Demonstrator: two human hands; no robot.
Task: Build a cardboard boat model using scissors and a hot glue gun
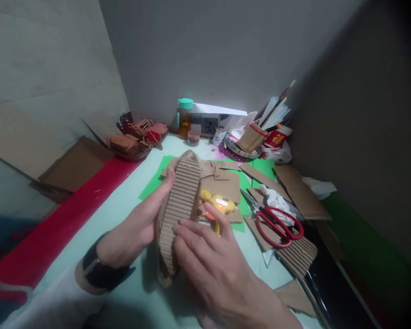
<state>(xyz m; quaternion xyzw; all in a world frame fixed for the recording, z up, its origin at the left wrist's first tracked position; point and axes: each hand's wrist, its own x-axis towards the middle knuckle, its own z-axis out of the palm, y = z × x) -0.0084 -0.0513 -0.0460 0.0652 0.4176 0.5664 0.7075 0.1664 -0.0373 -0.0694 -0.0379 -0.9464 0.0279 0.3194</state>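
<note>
Left hand [144, 219] grasps the cardboard shape [181, 192] above the desk [123, 197]; right hand [221, 265] has fingers against its ridged face, grip unclear. Yellow glue gun [219, 204] lies behind; red-handled scissors [263, 210] to the right.

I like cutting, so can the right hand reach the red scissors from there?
Probably yes: the right hand touches the cardboard shape, but nothing seems to block its way to the red scissors.
</note>
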